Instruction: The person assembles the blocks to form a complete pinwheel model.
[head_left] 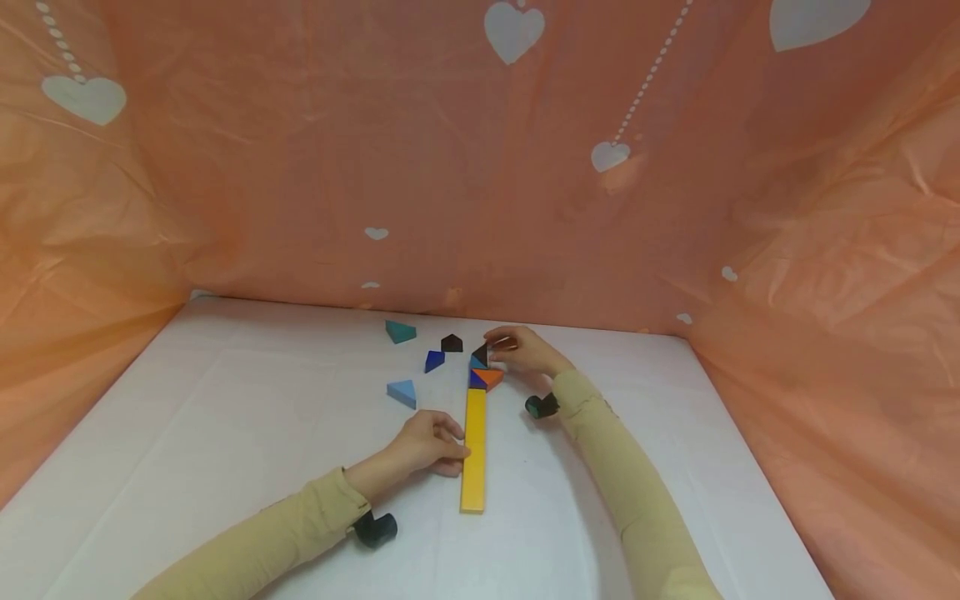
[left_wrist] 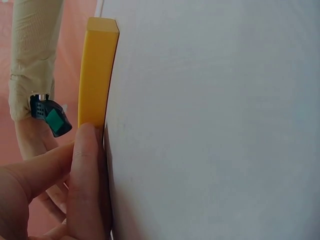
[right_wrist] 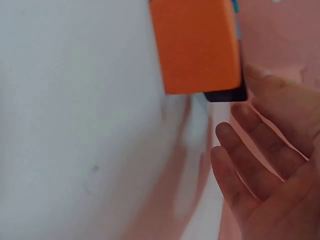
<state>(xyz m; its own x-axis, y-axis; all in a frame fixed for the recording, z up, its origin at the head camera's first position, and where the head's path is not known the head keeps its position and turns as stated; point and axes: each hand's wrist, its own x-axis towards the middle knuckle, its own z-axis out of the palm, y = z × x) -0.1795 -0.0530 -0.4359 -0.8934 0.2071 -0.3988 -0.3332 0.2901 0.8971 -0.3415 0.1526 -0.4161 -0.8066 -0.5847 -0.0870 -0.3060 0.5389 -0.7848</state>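
Observation:
A long yellow bar [head_left: 475,450] lies on the white table, its far end meeting a dark blue triangular block [head_left: 477,381] and an orange triangular block [head_left: 491,378]. Beyond these sit a lighter blue block [head_left: 477,364] and a black triangular block [head_left: 481,355]. My left hand [head_left: 425,443] touches the bar's left side with its fingertips, seen close in the left wrist view. My right hand [head_left: 529,352] is at the black block, fingers loosely extended. In the right wrist view the orange block [right_wrist: 197,47] partly hides the black one, so contact there is unclear.
Left of the row lie a teal block [head_left: 401,332], a dark brown block [head_left: 452,343], a dark blue block [head_left: 434,360] and a light blue block [head_left: 402,393]. An orange curtain with white hearts [head_left: 450,167] stands around the table's back and sides.

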